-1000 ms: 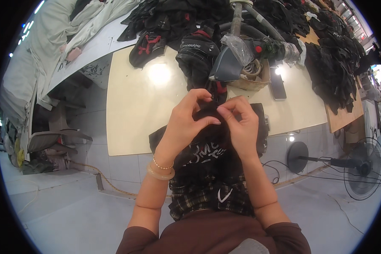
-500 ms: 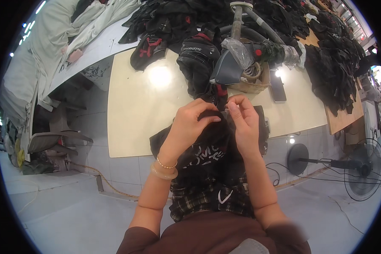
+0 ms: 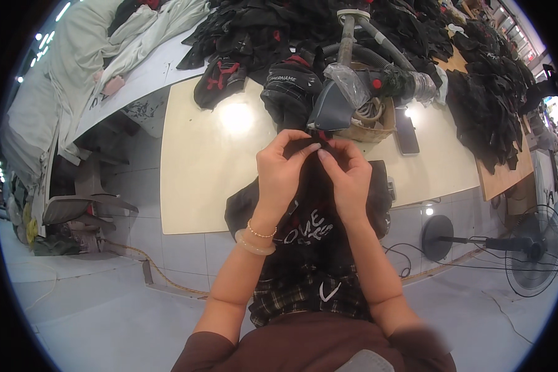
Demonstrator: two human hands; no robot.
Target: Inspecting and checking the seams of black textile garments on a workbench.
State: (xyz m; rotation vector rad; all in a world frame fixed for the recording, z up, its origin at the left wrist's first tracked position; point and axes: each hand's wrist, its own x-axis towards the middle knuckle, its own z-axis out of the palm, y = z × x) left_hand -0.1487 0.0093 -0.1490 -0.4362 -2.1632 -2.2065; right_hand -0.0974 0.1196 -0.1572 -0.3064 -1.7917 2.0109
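A black garment [image 3: 319, 208] with white printed lettering hangs from the table edge over my lap. My left hand [image 3: 281, 162] pinches its dark cloth between thumb and fingers. Right beside it, my right hand [image 3: 348, 170] grips the same cloth, the thumb tips of both hands almost touching. Just beyond my fingers stands a grey machine head [image 3: 333, 105] partly wrapped in clear plastic. Whether anything small is between my fingertips is too fine to make out.
Piles of black garments [image 3: 248, 31] cover the far side of the cream table [image 3: 198, 155]. A phone [image 3: 407, 136] lies by a cardboard box [image 3: 372, 131]. Pale cloth [image 3: 74, 68] drapes at the left, near a grey chair [image 3: 84, 208]. A standing fan [image 3: 533, 248] is on the right.
Both hands have come closer together and slightly farther from me, lifting the cloth. The printed front of the garment has shifted and creased with them.
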